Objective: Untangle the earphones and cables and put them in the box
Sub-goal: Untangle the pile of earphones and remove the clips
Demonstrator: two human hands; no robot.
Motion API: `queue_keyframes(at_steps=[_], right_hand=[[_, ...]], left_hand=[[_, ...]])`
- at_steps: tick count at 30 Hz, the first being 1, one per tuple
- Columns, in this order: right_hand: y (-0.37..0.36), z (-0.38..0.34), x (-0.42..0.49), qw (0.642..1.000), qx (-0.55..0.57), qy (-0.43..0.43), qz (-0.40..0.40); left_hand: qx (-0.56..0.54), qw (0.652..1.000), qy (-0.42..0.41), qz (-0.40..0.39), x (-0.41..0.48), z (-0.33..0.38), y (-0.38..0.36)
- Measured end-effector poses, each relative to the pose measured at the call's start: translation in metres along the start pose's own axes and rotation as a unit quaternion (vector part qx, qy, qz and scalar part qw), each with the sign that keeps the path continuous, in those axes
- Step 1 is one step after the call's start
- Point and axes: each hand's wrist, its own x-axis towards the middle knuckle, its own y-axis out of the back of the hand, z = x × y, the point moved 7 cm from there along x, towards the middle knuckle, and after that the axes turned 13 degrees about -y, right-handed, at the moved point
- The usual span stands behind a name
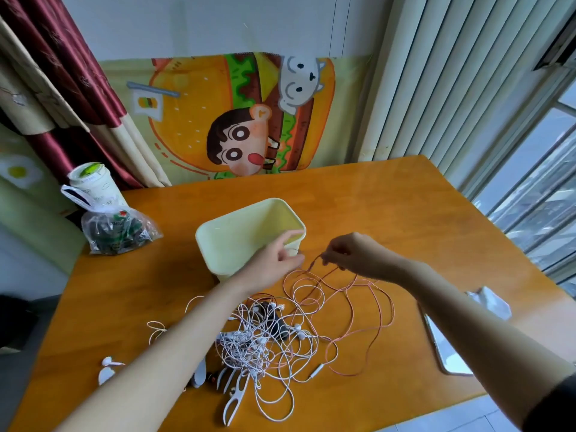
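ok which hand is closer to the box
Left. The left hand is at the near right corner of the box; the right hand is apart to its right, pinching the pink cable.

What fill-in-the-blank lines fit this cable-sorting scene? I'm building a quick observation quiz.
1. The right hand pinches a ___ cable.
2. The open box is pale ___.
3. The tangled earphones lie on the ___, not in the box.
4. The phone lies beside the ___ forearm.
Missing words: pink; yellow; table; right.
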Motion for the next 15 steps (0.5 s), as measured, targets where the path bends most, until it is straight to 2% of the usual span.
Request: queue_keyframes(at_steps=[2, 4, 8, 11, 15], right_hand=[[-0.002, -0.019, -0.003, 0.999, 0.000, 0.034, 0.005], [0.003, -0.021, -0.003, 0.999, 0.019, 0.035, 0.011], [0.000, 0.017, 0.002, 0.996, 0.070, -0.036, -0.034], [-0.010, 0.063, 0.008, 0.985, 0.105, -0.113, -0.074], [-0.031, 0.122, 0.010, 0.960, 0.138, -0.214, -0.116]], left_hand=[[0.021, 0.998, -0.031, -0.047, 0.005, 0.011, -0.018], [0.042, 0.998, -0.019, -0.035, 0.007, 0.010, -0.017], [0.023, 0.991, 0.056, 0.117, 0.001, -0.008, 0.027], [-0.005, 0.967, 0.106, 0.231, -0.004, -0.034, 0.063], [-0.047, 0.929, 0.155, 0.332, -0.015, -0.057, 0.090]])
